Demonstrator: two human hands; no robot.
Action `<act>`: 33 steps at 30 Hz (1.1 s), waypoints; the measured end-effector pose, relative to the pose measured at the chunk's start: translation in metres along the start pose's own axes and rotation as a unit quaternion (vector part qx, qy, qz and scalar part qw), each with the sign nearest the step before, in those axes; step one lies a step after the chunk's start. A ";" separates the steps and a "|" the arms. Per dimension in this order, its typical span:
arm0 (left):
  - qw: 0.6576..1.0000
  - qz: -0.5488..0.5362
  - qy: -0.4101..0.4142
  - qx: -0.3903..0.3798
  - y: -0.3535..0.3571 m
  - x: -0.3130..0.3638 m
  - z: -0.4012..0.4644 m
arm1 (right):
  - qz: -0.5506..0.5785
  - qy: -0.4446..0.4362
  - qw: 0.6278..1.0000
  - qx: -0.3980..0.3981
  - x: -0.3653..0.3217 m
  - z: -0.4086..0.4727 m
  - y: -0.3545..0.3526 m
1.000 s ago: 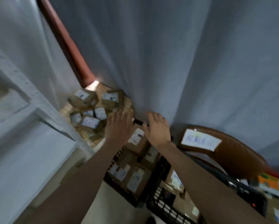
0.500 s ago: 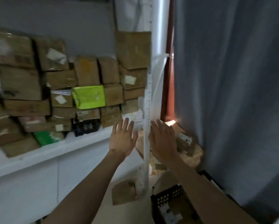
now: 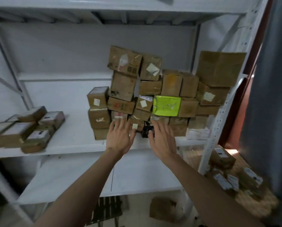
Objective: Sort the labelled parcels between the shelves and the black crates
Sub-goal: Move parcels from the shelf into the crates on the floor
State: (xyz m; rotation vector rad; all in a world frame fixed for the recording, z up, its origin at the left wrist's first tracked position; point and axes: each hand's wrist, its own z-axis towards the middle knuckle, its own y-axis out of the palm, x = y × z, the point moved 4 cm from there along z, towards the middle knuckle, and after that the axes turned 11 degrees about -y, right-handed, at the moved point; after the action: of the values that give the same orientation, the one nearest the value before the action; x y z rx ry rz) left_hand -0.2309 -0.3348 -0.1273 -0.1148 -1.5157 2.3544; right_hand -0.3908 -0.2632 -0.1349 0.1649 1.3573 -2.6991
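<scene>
up front, both hands' spread fingers (image 3: 120,124) reach the bottom parcels (image 3: 136,125) on the shelf (image 3: 68,141).

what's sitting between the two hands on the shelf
In the head view, between the left hand and the right hand, a small black box stands at the foot of the stacked brown cardboard parcels, beside a small labelled parcel.

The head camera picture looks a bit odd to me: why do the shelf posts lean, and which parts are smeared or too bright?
In the head view the wide-angle lens bows the white shelf frame outward; the flat parcels at left and the floor pile at right look motion-smeared; the stacked boxes are sharper; a bright glare spot sits beside the grey curtain; both hands, left hand and right hand, are evenly lit.
</scene>
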 end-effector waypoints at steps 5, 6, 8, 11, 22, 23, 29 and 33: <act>0.998 0.014 -0.039 0.041 -0.018 -0.068 0.023 | 0.047 -0.047 0.998 -0.011 -0.054 0.051 0.029; 0.998 0.016 -0.048 0.048 -0.020 -0.081 0.029 | 0.060 -0.056 0.997 -0.008 -0.063 0.063 0.036; 0.996 0.027 -0.072 0.046 -0.021 -0.106 0.046 | 0.087 -0.073 0.994 -0.008 -0.079 0.090 0.051; 0.993 0.052 -0.100 0.042 -0.021 -0.139 0.074 | 0.107 -0.103 0.989 -0.016 -0.101 0.129 0.071; 0.987 0.043 -0.147 0.054 -0.004 -0.202 0.168 | 0.166 -0.128 0.978 -0.019 -0.137 0.230 0.122; 0.987 0.039 -0.144 0.054 -0.002 -0.204 0.176 | 0.166 -0.127 0.978 -0.018 -0.138 0.236 0.126; 0.991 -0.035 -0.120 0.038 0.006 -0.203 0.231 | 0.161 -0.097 0.982 -0.009 -0.146 0.274 0.145; 0.976 -0.161 -0.145 -0.022 0.019 -0.203 0.269 | 0.149 -0.056 0.987 -0.013 -0.153 0.297 0.156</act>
State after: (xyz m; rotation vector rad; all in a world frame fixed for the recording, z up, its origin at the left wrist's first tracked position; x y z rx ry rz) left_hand -0.1108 -0.6408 -0.0522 0.4491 -1.5741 2.1452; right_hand -0.2293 -0.5856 -0.0597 0.1939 1.2258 -2.4056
